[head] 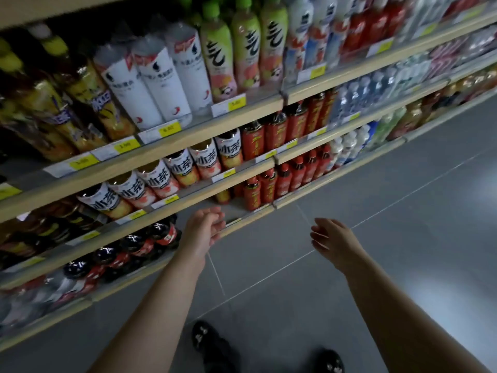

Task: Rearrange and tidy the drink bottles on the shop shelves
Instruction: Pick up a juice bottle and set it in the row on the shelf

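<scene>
Below, grey floor lies bare in front of the shelves, whose edges slant across the view. Both hands are empty: the left hand, fingers loosely curled, reaches the lower shelf edge beside a gap, while the right hand hovers wide open over the floor. Red bottles stand just beyond the gap, cola bottles left of the left hand.

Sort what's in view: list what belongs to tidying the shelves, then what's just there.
Job:
left hand, open, at the shelf edge
right hand, open, over the floor
red-labelled bottles beside the gap
white-labelled tea bottles
dark cola bottles

Just there:
yellow price tags
grey tiled floor
black shoes
</scene>
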`<state>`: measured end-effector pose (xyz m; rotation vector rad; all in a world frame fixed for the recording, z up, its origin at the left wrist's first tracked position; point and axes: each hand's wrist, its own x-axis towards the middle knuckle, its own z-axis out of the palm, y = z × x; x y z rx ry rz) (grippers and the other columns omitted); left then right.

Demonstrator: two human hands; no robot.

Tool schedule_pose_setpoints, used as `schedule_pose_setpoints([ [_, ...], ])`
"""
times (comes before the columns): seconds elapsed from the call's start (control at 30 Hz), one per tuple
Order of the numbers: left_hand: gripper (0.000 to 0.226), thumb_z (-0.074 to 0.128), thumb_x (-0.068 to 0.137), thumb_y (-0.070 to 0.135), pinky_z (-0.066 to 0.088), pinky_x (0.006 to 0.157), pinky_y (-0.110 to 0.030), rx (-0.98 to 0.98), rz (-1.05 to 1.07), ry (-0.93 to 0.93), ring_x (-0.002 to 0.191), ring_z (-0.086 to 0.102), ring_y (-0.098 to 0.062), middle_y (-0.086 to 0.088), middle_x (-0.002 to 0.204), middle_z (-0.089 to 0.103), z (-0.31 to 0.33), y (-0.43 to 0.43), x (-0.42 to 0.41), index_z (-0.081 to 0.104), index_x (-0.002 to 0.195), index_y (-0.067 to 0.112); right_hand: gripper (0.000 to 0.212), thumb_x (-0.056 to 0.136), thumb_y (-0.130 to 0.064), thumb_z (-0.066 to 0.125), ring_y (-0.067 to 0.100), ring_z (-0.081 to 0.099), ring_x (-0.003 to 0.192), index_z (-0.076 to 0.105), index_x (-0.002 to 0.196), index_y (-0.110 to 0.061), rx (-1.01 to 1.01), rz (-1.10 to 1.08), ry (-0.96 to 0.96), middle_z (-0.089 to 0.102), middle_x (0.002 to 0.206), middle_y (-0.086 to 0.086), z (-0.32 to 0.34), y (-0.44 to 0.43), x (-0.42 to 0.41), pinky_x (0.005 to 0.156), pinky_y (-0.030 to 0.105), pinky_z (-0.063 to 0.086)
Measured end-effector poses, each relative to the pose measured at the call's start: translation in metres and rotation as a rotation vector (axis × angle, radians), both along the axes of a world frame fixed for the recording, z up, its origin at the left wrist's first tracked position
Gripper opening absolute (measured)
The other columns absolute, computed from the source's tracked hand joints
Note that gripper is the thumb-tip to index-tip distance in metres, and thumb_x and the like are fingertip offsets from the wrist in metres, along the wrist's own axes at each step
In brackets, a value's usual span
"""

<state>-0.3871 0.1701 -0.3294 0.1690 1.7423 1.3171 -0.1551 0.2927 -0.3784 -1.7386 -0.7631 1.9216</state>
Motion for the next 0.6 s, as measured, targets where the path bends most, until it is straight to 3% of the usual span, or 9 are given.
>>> schedule_pose_setpoints([
  [0.37, 0.025, 0.043, 0.091, 0.001, 0.038, 0.059, -0.027, 0.149, -0.160, -0.065, 0.066, 0.058, -0.012, 0.001, 0.073, 0.062, 0.041, 0.100, 0.289, 0.059, 0.081, 0.018, 0.008, 0.093, -0.015, 0.058, 0.016, 0.058, 0.072, 0.058, 0.085, -0.014, 0.256, -0.018, -0.088, 0.060, 0.081, 0.005, 0.094, 0.048, 0.266, 0.067, 0.027, 0.047],
  [0.6, 0.025, 0.046, 0.088, 0.001, 0.038, 0.060, -0.027, 0.216, -0.270, -0.019, 0.068, 0.061, -0.010, 0.005, 0.072, 0.065, 0.063, 0.180, 0.359, 0.060, 0.081, 0.020, 0.006, 0.093, -0.016, 0.058, 0.017, 0.060, 0.078, 0.060, 0.087, -0.015, 0.317, -0.100, -0.086, 0.061, 0.086, 0.006, 0.114, 0.103, 0.350, 0.075, 0.030, 0.049],
])
